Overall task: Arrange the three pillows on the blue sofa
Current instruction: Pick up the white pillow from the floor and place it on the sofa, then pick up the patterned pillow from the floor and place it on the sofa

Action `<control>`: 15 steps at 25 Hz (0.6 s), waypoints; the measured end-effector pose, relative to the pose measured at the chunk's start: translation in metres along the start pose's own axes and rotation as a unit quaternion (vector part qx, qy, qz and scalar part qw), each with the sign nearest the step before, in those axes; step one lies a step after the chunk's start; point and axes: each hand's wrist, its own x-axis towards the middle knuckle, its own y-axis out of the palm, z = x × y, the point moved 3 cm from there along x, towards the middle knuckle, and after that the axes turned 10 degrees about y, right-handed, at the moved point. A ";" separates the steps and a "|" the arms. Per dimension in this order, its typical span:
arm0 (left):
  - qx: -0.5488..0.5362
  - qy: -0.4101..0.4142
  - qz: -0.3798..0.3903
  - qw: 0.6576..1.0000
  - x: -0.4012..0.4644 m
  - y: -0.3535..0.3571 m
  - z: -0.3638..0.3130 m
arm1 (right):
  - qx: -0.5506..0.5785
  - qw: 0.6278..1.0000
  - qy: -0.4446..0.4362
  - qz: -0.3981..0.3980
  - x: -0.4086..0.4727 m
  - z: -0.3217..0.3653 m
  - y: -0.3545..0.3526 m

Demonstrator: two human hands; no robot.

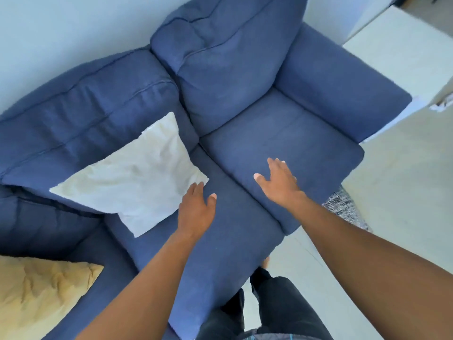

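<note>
A white pillow [132, 177] leans against the back cushion of the blue sofa [282, 143], over the middle seat. A yellow pillow [36, 293] lies on the sofa at the lower left, partly cut off by the frame edge. I see no third pillow. My left hand [196, 209] hovers open just beside the white pillow's right corner, fingertips almost touching it. My right hand [279, 182] is open with fingers spread above the right seat cushion, holding nothing.
A pale wall [61, 33] runs behind the sofa. Light floor [404, 192] lies to the right, with a patterned grey rug [345, 207] showing by the sofa's front corner. My legs in dark trousers [269, 310] stand against the seat's front edge.
</note>
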 end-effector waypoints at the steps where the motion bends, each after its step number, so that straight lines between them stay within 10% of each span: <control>1: 0.013 0.021 0.016 1.000 0.005 0.008 -0.014 | -0.012 1.000 0.014 -0.016 -0.003 -0.019 -0.006; 15: 0.184 0.240 0.202 0.931 -0.023 0.232 -0.244 | 0.053 0.979 0.185 -0.068 -0.055 -0.328 -0.079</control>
